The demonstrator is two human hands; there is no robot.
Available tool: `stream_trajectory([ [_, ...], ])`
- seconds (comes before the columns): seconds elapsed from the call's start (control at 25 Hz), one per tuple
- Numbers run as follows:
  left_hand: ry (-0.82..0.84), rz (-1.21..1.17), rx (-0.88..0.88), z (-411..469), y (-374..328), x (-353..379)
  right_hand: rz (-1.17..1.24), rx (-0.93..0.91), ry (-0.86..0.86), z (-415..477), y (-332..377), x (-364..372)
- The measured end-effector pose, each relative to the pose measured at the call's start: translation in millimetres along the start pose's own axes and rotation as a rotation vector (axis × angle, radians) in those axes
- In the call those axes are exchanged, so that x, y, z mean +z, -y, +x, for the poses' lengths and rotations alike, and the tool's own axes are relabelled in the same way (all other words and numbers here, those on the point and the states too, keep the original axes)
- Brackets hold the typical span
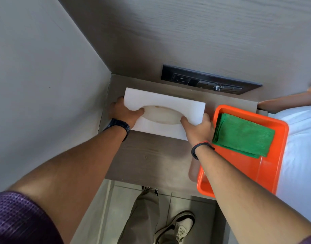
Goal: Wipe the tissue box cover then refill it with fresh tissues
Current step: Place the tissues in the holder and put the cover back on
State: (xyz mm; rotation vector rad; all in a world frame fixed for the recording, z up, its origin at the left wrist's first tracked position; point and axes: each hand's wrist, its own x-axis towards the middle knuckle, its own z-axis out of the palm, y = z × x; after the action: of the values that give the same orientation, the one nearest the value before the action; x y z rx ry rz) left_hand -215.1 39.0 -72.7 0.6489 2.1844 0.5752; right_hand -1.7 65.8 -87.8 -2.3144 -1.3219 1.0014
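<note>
You see 1 white tissue box cover on 1 wooden bedside table. You have 2 hands on it: 1 left hand and 1 right hand. Beside it stands 1 orange tray, and inside lies 1 folded green cloth. On the wall there is 1 dark socket panel. You wear 1 black watch and 1 wristband. Below, you can count 2 shoes.
</note>
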Motion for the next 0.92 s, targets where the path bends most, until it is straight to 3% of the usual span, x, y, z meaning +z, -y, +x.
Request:
stream_trajectory([
  [0.92, 0.100, -0.090, 0.007, 34.2, -5.0, -3.4, 0.046, 0.049, 0.072, 15.9, 9.7, -3.5],
])
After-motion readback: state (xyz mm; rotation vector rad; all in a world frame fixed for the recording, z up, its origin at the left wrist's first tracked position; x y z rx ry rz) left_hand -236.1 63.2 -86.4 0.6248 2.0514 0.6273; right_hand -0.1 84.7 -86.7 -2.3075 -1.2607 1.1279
